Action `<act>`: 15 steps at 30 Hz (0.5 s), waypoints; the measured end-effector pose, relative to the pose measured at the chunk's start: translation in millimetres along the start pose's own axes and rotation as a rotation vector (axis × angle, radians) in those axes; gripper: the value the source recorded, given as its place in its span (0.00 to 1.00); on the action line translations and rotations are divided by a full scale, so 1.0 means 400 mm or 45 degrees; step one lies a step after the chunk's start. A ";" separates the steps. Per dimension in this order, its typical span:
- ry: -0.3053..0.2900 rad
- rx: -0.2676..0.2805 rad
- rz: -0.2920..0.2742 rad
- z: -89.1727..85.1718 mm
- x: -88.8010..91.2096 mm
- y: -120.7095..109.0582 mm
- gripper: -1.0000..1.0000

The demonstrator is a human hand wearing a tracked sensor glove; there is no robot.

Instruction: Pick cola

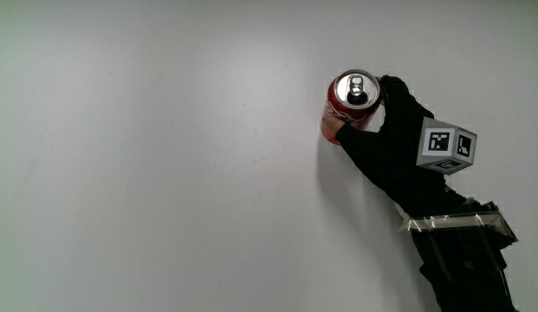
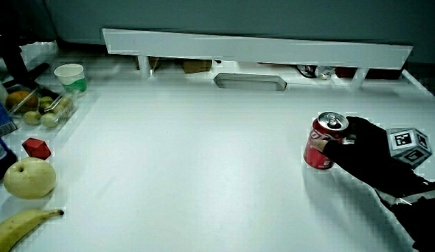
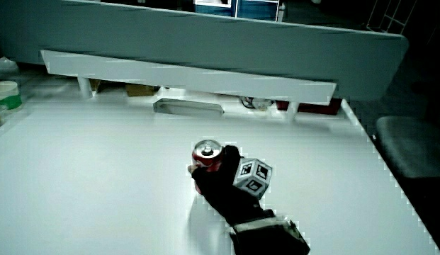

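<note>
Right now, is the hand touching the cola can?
Touching. In the main view the hand wraps its fingers around the cola can, with no gap showing.

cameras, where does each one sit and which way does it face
Main view: above the table, looking straight down; shows the hand around the can, and the forearm.
A side view: the person's side, looking across the table toward the partition; hand, fruit.
A side view: the same direction; hand, can.
All share can and hand.
</note>
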 end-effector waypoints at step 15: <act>0.080 0.012 0.213 0.035 -0.142 -0.033 1.00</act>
